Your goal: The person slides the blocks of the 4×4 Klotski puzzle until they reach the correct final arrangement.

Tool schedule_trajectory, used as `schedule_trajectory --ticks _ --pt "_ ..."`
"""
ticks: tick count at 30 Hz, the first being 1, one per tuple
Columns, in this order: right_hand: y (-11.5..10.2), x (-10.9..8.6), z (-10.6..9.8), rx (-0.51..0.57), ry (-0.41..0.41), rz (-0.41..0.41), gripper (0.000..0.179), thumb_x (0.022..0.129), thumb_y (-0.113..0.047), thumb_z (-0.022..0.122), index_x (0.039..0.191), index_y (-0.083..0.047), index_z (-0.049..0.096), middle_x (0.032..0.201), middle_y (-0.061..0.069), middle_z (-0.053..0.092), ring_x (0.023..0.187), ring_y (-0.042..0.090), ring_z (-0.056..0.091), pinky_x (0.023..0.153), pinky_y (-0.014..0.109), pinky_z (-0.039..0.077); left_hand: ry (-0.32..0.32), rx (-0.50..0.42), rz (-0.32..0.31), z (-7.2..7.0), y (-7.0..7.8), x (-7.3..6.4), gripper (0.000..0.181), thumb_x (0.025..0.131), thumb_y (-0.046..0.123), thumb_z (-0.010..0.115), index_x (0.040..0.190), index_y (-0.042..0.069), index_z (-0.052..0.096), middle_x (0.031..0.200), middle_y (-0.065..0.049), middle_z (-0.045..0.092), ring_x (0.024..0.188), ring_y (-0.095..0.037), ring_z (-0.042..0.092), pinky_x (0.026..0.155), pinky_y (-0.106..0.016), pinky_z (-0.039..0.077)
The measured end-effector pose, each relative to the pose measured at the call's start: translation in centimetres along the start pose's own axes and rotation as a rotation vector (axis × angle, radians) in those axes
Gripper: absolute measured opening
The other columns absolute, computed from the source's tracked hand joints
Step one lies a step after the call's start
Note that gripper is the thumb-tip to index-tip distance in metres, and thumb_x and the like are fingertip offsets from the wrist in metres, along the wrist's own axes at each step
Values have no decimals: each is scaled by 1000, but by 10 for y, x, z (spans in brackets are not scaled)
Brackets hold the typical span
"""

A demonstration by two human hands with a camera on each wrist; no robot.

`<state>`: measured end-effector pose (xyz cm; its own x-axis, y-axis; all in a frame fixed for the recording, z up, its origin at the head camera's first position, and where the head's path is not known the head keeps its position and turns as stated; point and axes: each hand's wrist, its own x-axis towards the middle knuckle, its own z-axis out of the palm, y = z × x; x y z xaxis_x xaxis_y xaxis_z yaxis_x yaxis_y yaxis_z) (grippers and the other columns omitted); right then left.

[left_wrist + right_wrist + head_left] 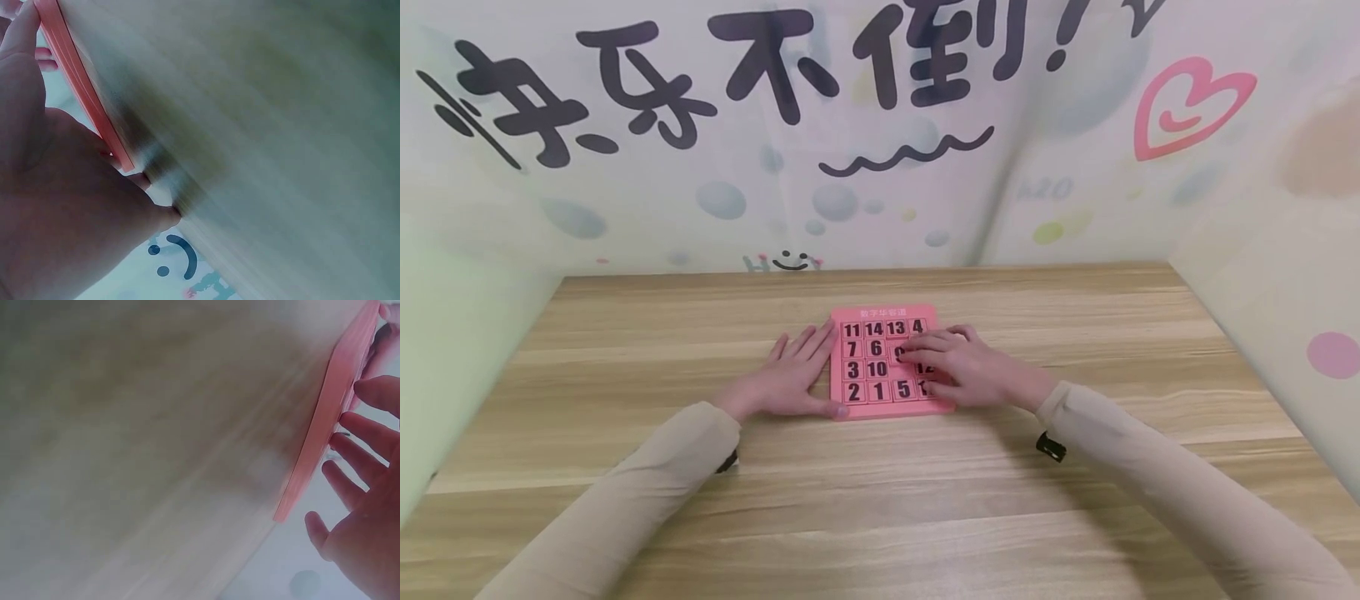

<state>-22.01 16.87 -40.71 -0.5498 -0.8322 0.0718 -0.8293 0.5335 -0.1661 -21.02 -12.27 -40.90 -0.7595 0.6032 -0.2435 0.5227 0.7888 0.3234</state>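
Note:
A pink number sliding puzzle (887, 409) lies flat on the wooden table, its black-numbered tiles facing up. My left hand (790, 382) steadies its left side, fingers straight along the edge and thumb at the lower left corner. From the right, my right hand (981, 368) reaches over the board, fingertips on the tiles around the 9 tile (896, 356), which sits slightly out of line. Several right-hand tiles are partly covered. In the left wrist view the puzzle's side edge (84, 90) runs beside the hand; in the right wrist view the right fingers (365, 434) are spread over it.
The wooden table (880, 508) runs back to a white wall panel (700, 233) with black lettering and coloured dots. Side panels rise at left and right. A small black object (1050, 447) shows below the right sleeve.

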Motion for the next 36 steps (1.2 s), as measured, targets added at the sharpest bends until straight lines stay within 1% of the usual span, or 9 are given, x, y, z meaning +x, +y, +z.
schedule_trajectory --ticks 3,6,9,14,18,23,30,33,36 --pt "-4 -4 -1 -10 -20 -32 46 85 -30 55 128 -15 49 133 3 43 125 25 31 97 51 23 6 0 5 -1 0 0 110 72 71 46 141 3 -4 147 -10 -11 132 -31 -6 103 -53 -5" --pt "-7 -8 -2 3 -29 -40 45 86 -33 53 128 -17 49 133 2 43 125 25 30 97 52 23 11 3 7 -2 0 1 109 73 71 47 141 3 -4 147 -10 -11 132 -31 -6 103 -52 -5" --pt "-7 -7 -2 30 -8 -30 45 86 -31 54 127 -16 49 132 2 44 125 25 31 97 51 23 9 8 4 -3 0 1 110 72 71 47 142 3 -4 147 -10 -12 132 -31 -7 103 -52 -5" --pt "-2 1 -1 51 46 9 44 86 -28 56 126 -13 50 131 6 45 123 25 33 96 50 24 -1 8 2 -3 0 1 110 72 72 47 142 3 -5 147 -9 -12 132 -31 -7 103 -52 -5" --pt "3 10 -1 62 55 61 45 86 -28 56 128 -13 48 132 6 43 124 24 32 96 50 24 -2 7 2 -2 0 1 110 72 72 47 142 4 -4 147 -9 -12 132 -31 -7 103 -52 -4" --pt "10 18 -1 46 39 109 47 87 -27 56 131 -13 45 135 4 40 126 23 29 95 50 24 4 8 5 0 0 0 110 72 70 48 141 3 -5 147 -10 -12 132 -31 -6 103 -53 -4" --pt "14 26 -2 38 3 159 54 87 -29 54 136 -12 38 139 8 34 128 28 24 97 55 21 15 3 20 1 1 -1 110 73 68 51 141 1 -3 147 -12 -11 132 -34 -5 102 -55 -4" --pt "15 28 -2 50 -11 173 54 88 -29 53 137 -13 36 139 8 34 129 27 24 98 55 20 12 9 12 1 1 -1 110 72 69 50 141 2 -5 147 -11 -12 132 -33 -5 102 -54 -4" --pt "15 28 0 65 -9 172 52 89 -30 52 136 -15 37 137 6 37 128 25 25 98 55 19 10 10 9 1 0 0 110 72 69 49 141 2 -5 147 -11 -12 132 -32 -6 102 -54 -4"
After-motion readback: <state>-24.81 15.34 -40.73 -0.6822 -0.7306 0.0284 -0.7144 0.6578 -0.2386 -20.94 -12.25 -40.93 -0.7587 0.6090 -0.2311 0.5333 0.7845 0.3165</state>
